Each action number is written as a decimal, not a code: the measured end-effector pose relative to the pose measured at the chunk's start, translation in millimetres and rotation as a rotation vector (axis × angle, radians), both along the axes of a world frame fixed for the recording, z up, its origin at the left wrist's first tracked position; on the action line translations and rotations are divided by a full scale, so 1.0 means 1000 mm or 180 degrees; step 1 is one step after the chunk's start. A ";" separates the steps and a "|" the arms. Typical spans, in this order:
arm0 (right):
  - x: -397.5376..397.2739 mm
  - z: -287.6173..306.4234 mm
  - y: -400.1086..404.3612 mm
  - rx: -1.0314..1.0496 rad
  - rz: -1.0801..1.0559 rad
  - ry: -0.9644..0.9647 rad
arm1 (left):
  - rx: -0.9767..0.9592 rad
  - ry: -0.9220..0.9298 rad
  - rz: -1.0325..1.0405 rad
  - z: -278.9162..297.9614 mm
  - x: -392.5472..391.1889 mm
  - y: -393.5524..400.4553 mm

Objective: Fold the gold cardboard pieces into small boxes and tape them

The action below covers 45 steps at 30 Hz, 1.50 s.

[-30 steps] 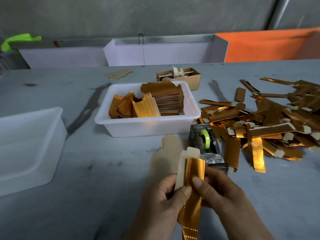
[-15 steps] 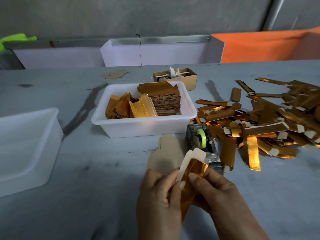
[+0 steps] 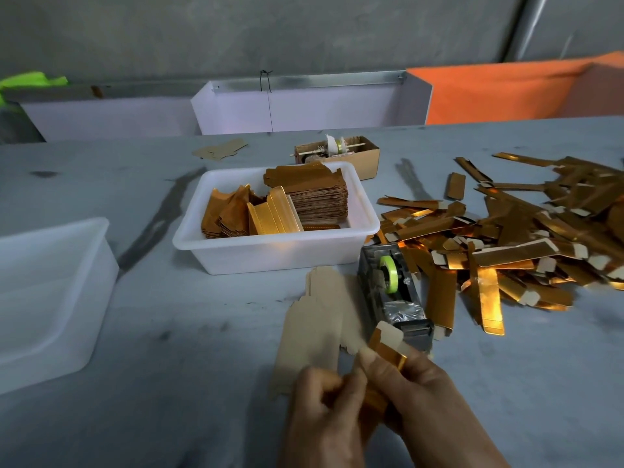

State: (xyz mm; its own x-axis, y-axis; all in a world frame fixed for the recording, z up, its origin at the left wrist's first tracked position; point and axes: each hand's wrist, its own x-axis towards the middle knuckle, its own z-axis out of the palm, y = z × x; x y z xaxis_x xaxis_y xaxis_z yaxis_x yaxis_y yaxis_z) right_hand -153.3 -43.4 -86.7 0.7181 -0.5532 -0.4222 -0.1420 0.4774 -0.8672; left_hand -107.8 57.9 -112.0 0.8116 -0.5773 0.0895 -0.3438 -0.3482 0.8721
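At the near edge of the tabletop (image 3: 169, 383) we have both hands clamped on one gold cardboard piece (image 3: 385, 358): the left hand (image 3: 324, 410) pinches its lower part with thumb and curled fingers, the right hand (image 3: 435, 400) wraps its far end, thumb on top. A second ago the piece stood as a long flat strip between the thumbs; now it is drawn in short between the two hands, only a gold corner and one pale tab (image 3: 388, 331) showing above the fingers. We judge the fold is closing into a tube, taping not yet done. Just beyond the hands, one loose stack of brown blanks (image 3: 320, 315) lies face down on the tabletop; we cannot count the sheets. Beside it to the right, one tape dispenser (image 3: 391, 292) with one green roll (image 3: 388, 273), within easy reach for the next step. Toward the right edge, a heap of finished gold boxes (image 3: 506, 238), flattened, too many and too overlapped to count. At the left edge, one white tub (image 3: 50, 298), contents not visible. Mid-table, one more white tub (image 3: 270, 251) holding a stack of flat blanks and some folded ones, count not readable. Behind it, one small brown carton (image 3: 364, 157) with a tape spool on a stick, and one stray blank (image 3: 219, 151) to its left.
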 end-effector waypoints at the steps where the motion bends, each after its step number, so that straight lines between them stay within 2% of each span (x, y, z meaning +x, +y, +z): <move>1: 0.001 0.000 0.000 0.0189 -0.0024 -0.0072 | -0.0401 0.0035 0.0125 0.003 0.003 0.001; 3: 0.002 -0.001 0.000 0.0411 -0.0056 -0.0194 | -0.0770 0.0173 0.0470 0.004 0.007 0.002; 5: 0.002 -0.005 -0.002 0.0270 -0.0014 -0.0194 | -0.0682 0.0976 0.0648 -0.002 0.012 0.003; 6: 0.001 -0.006 -0.003 0.0171 -0.0016 -0.0168 | -0.0596 0.1541 0.0584 0.004 0.016 0.004; 8: -0.002 -0.007 -0.005 0.0082 -0.0022 -0.0135 | -0.0498 0.2181 0.0212 0.011 0.021 0.008; 11: -0.007 -0.006 -0.008 -0.0043 0.0100 -0.0086 | -0.0488 0.2438 -0.0253 0.022 0.023 0.011; 15: -0.011 0.000 -0.007 -0.0624 -0.0029 0.0179 | -0.0273 0.1769 -0.0334 0.025 0.018 0.006; 19: -0.014 0.011 -0.026 -0.2194 -0.0536 0.0338 | -0.0105 0.0647 0.0346 0.019 0.025 -0.003; 21: -0.013 0.012 -0.045 -0.2615 -0.0655 0.0561 | 0.0033 0.0211 0.0338 0.021 0.035 -0.005; 23: -0.009 0.007 -0.060 -0.2442 -0.0504 0.0674 | 0.0290 -0.0498 -0.0127 0.021 0.040 -0.006; 25: -0.006 0.003 -0.068 -0.1929 -0.0258 0.0697 | 0.0556 -0.1327 -0.0674 0.022 0.039 -0.010; 27: -0.004 -0.003 -0.070 -0.1586 -0.0009 0.0786 | 0.0760 -0.1899 -0.1193 0.021 0.035 -0.017; 29: -0.002 -0.008 -0.070 -0.1470 0.0077 0.0826 | 0.0920 -0.1996 -0.1650 0.021 0.032 -0.029; 31: 0.002 -0.010 -0.070 -0.1447 0.0029 0.0821 | 0.1048 -0.1790 -0.1864 0.019 0.034 -0.035; 37: 0.008 -0.012 -0.071 -0.1389 -0.0121 0.0818 | 0.1317 -0.1696 -0.2029 0.019 0.038 -0.045; 39: 0.010 -0.012 -0.068 -0.1786 -0.0080 0.0867 | 0.1231 -0.1664 -0.1895 0.015 0.037 -0.044; 41: 0.010 -0.009 -0.067 -0.2777 -0.0179 0.1089 | 0.1155 -0.1649 -0.1800 0.011 0.036 -0.044; 42: 0.008 -0.005 -0.067 -0.3073 -0.0285 0.1043 | 0.1132 -0.1648 -0.1776 0.009 0.035 -0.044; 43: 0.006 -0.001 -0.067 -0.3094 -0.0371 0.0916 | 0.1139 -0.1642 -0.1767 0.008 0.034 -0.044; 45: 0.000 0.002 -0.068 -0.2737 -0.0348 0.0718 | 0.1174 -0.1620 -0.1768 0.007 0.032 -0.043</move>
State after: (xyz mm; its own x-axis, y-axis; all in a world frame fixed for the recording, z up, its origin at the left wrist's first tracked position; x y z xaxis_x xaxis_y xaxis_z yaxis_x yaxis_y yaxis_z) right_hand -153.4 -111.3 -85.1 0.5929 -0.8040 0.0452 -0.3441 -0.3037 -0.8885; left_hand -75.7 15.0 -104.6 0.3123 -0.9452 0.0951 -0.8703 -0.2445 0.4275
